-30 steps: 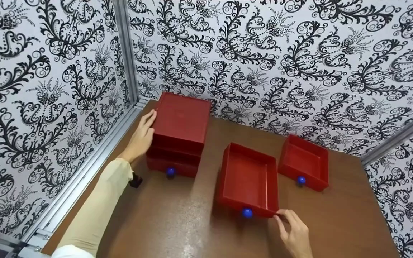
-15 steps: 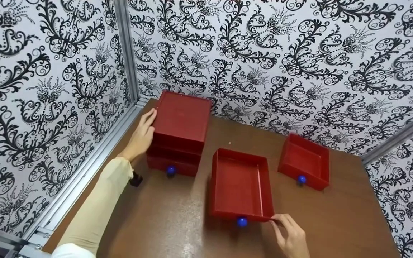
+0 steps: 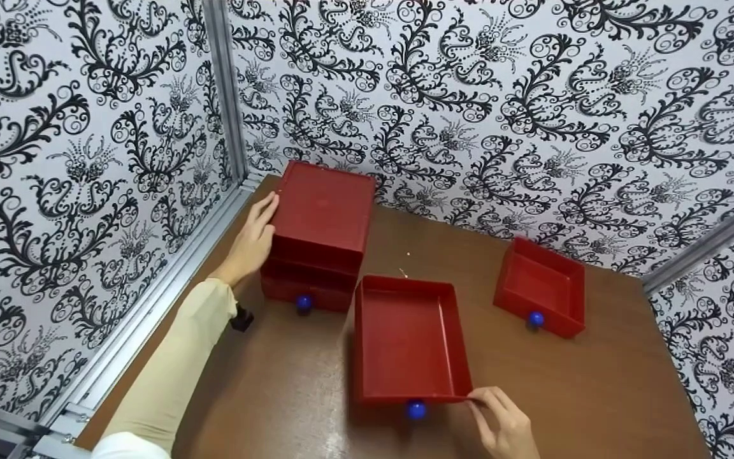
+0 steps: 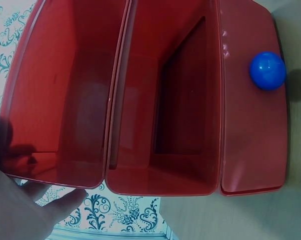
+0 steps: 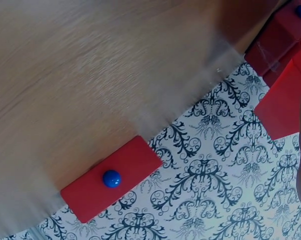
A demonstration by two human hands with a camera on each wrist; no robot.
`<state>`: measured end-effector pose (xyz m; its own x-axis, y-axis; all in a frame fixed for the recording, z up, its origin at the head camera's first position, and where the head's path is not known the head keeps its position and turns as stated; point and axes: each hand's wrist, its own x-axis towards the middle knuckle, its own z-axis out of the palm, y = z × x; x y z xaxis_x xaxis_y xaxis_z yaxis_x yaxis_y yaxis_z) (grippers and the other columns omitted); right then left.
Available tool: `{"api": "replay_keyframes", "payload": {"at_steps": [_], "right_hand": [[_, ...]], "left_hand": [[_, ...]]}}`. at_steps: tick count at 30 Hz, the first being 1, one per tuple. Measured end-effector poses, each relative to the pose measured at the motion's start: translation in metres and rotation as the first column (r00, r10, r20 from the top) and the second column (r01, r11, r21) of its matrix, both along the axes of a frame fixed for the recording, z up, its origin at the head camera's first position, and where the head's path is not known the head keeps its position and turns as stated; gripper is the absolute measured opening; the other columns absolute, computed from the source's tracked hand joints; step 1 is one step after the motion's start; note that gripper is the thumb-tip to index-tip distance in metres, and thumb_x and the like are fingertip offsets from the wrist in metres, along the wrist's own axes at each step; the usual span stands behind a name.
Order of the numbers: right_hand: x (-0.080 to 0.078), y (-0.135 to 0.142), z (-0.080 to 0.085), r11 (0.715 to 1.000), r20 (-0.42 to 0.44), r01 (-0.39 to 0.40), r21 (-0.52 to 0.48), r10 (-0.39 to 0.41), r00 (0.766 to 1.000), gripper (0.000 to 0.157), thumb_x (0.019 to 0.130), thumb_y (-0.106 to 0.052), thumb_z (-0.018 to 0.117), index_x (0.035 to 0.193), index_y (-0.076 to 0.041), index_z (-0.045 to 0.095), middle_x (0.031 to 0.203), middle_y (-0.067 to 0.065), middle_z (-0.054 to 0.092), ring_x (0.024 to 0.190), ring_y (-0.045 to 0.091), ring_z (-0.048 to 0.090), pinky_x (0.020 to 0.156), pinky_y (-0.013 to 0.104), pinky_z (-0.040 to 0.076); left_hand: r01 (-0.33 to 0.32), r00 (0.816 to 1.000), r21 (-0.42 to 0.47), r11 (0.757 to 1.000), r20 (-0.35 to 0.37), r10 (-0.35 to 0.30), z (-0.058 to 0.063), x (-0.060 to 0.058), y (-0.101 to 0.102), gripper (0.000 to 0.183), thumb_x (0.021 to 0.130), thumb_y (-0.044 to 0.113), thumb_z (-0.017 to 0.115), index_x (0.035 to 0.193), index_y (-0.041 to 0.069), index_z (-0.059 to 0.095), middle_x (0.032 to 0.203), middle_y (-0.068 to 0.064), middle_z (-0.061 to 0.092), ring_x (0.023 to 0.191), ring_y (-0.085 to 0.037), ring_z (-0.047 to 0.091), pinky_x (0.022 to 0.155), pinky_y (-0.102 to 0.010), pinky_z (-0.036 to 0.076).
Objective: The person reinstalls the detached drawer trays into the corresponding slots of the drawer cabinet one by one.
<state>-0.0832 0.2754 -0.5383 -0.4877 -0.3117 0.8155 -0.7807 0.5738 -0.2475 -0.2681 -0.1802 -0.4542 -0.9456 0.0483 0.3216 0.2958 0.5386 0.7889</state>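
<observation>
A red drawer cabinet (image 3: 323, 210) stands at the back left of the table. My left hand (image 3: 251, 245) rests against its left side near the top, fingers nearly straight. In the left wrist view the two upper bays of the cabinet (image 4: 110, 95) show their inner walls. Its bottom drawer (image 4: 253, 145), with a blue knob, sits pushed in. My right hand (image 3: 504, 421) pinches the front right corner of a loose red drawer (image 3: 408, 344) between thumb and fingers. This drawer hangs over the table, knob toward me.
A second, smaller red drawer (image 3: 542, 287) with a blue knob lies at the right back of the brown table (image 3: 596, 395). Patterned walls (image 3: 443, 95) close off the back and sides. A metal rail (image 3: 150, 287) runs along the left edge.
My right hand has carried the loose drawer left and toward me, and turned it straighter. The left hand, the cabinet and the smaller drawer stay in place.
</observation>
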Motion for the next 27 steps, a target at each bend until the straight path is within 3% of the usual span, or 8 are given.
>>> {"api": "replay_keyframes", "payload": {"at_steps": [4,10,27], "right_hand": [[-0.003,0.002,-0.011,1.0,-0.027,0.004,0.031,-0.003,1.0,0.023,0.09,-0.021,0.055,0.08,-0.004,0.067,0.078,0.003,0.062,0.073,0.007,0.058,0.07,0.006,0.047],[-0.003,-0.003,-0.02,0.998,-0.012,-0.015,0.06,0.015,1.0,0.02,0.09,-0.022,0.054,0.082,-0.008,0.067,0.081,0.0,0.062,0.076,0.005,0.059,0.072,0.006,0.048],[-0.009,-0.03,-0.017,0.988,-0.018,-0.122,0.094,0.125,0.992,0.014,0.089,-0.016,0.056,0.083,-0.008,0.066,0.083,0.0,0.061,0.075,0.007,0.06,0.069,0.011,0.049]], "left_hand": [[-0.003,1.0,0.005,1.0,-0.009,0.003,0.0,0.0,0.0,0.054,0.094,0.01,0.032,0.147,0.015,0.023,0.155,0.005,0.018,0.143,-0.021,0.018,0.115,-0.045,0.023],[-0.013,1.0,-0.004,1.0,-0.008,0.013,0.0,0.0,0.0,0.054,0.093,0.01,0.033,0.146,0.015,0.023,0.155,0.005,0.018,0.143,-0.022,0.018,0.116,-0.046,0.021],[-0.001,1.0,-0.013,1.0,0.017,0.001,0.002,0.0,0.0,0.054,0.094,0.012,0.033,0.147,0.016,0.022,0.155,0.005,0.017,0.144,-0.021,0.017,0.116,-0.045,0.021]]}}
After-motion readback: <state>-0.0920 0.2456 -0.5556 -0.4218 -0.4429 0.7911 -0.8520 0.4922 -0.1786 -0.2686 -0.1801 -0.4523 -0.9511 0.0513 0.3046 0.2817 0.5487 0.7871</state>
